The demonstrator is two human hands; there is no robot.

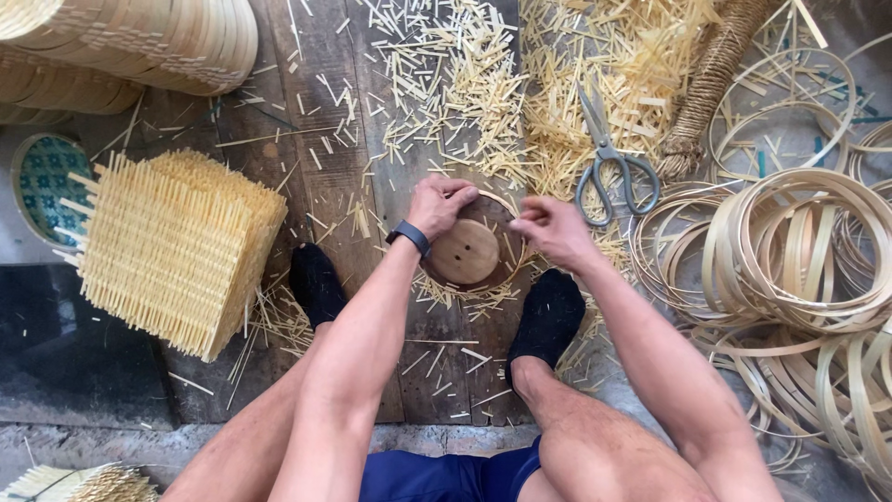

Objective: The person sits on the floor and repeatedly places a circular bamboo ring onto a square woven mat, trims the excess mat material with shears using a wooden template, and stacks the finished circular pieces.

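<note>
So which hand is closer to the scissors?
The right hand. It sits just below and left of the scissors, apart from them. The left hand is farther left, resting on the rim of the round wooden mould.

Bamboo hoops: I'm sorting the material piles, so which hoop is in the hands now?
The hoop around the round wooden mould, pinched by left hand and right hand; the loose hoops lie untouched.

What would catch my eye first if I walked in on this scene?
Probably the two hands at centre: the left hand and right hand work at a round wooden disc on the plank floor, between the person's black-socked feet. Around them lie a stack of woven bamboo mats at left, scissors above, and coiled bamboo hoops at right.
</note>
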